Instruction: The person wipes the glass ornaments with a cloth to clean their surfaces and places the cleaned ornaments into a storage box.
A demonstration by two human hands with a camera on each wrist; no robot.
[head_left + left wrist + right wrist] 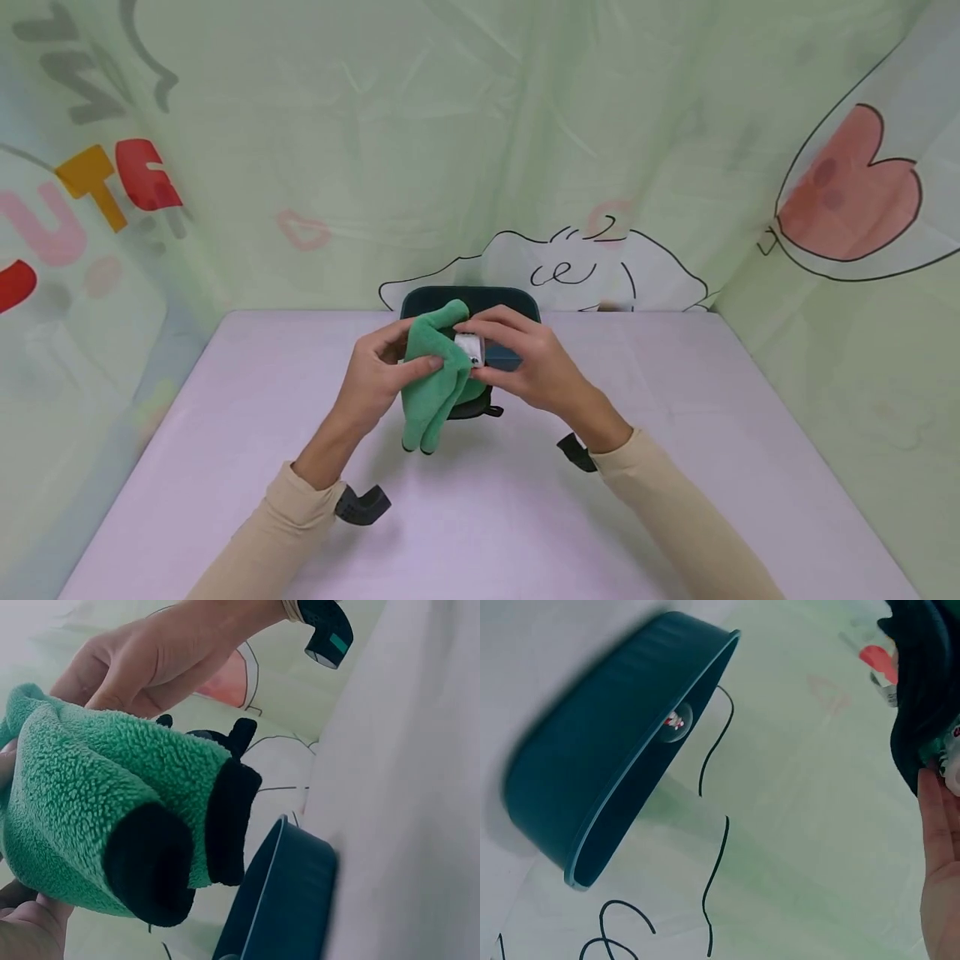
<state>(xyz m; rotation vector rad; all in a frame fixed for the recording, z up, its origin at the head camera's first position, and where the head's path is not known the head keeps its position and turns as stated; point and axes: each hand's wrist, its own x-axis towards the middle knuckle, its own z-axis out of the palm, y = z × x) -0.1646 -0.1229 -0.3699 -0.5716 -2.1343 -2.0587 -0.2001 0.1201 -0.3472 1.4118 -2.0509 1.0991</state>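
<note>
A green fuzzy plush item (431,392) with black-tipped, leg-like ends hangs between both hands, above the table's back. My left hand (372,367) grips its left side, thumb across the front. At its right side my right hand (521,354) pinches a small white piece (470,348) with dark marks, between thumb and fingers. A black part with a small tab (493,411) shows below the green fabric. In the left wrist view the plush (97,780) fills the left side, its black ends facing the camera. Its exact kind is unclear.
A dark teal bin (517,302) stands behind the hands at the table's back edge. Inside the bin, in the right wrist view, lies a clear ball (676,722) with a red and white figure. A printed curtain (480,150) surrounds the pale table (645,500).
</note>
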